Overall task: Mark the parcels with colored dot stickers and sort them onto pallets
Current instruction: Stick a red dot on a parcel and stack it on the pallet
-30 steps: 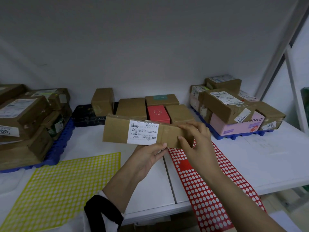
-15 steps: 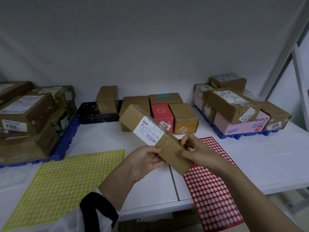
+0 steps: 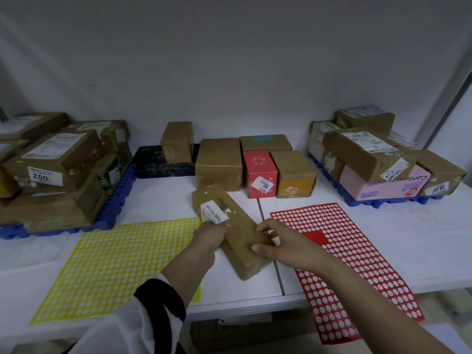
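Between sticker sheets, long brown parcel in both hands' grip

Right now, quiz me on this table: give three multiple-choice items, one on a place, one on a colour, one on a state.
1. Where does the yellow sticker sheet lie?
A. left of the held parcel
B. right of it
C. on a pallet

2. What colour are the left pallet and right pallet?
A. grey
B. blue
C. green

3. What holds the parcel?
A. one hand
B. nothing
C. both hands

Key: 1 A, the sheet lies at the parcel's left; 2 B, both show blue edges; 3 C, left hand and right hand both grip it.
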